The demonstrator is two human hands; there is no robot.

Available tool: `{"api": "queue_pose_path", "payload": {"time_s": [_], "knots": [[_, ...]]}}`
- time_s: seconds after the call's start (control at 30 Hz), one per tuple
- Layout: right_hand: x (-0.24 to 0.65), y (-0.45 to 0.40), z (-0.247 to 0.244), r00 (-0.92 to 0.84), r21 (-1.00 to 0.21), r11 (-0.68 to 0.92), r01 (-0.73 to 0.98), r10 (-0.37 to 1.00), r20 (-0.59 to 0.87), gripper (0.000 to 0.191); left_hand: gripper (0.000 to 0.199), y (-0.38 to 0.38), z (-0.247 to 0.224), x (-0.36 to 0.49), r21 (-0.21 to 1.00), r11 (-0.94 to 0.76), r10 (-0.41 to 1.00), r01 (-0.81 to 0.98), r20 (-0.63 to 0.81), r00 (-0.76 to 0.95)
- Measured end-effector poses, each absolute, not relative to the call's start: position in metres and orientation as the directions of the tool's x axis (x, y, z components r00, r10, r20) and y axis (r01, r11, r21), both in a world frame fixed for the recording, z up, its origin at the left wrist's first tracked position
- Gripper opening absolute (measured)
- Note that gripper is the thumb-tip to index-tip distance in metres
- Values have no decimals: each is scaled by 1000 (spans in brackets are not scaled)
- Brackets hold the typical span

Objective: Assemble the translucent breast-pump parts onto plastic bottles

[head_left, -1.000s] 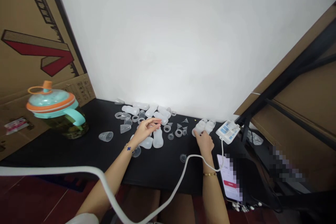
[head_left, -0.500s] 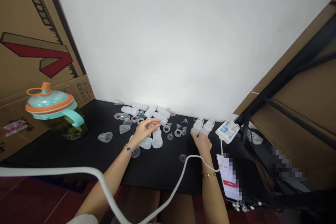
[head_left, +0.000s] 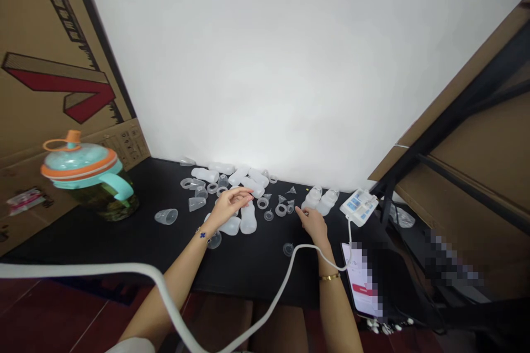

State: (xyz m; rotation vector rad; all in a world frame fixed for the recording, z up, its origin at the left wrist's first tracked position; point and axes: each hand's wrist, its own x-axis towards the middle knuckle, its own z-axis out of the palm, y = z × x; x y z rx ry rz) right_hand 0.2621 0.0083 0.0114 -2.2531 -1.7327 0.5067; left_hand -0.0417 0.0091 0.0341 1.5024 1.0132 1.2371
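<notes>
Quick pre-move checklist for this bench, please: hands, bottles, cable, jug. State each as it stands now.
1. Left hand clear of the bottle cluster: not ok, it is over or against it.
2. Right hand touching nothing: cannot tell, fingertips are right by the two right-hand bottles.
3. Those two side by side: ok.
4. Their tops fully seated: cannot tell, too small.
5. White cable clear of the right arm: not ok, crosses it in view.
6. Jug lid on: ok.

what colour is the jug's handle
The jug has a light turquoise handle, seen best in the head view.
</notes>
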Motion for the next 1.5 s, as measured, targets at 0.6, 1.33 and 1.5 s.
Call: {"api": "queue_pose_path", "payload": {"time_s": [0.6,1.33,1.5], "knots": [[253,11,1,216,-408,-236,882,972,-96,61,46,9,34,-42,968,-250,956,33,241,165],[259,10,4,279,-339,-302,891,953,-117,63,45,10,31,-43,971,-240,955,22,231,186],[260,11,3,288,-341,-311,887,950,-119,64,45,11,29,-43,974,-227,958,14,220,185]]}}
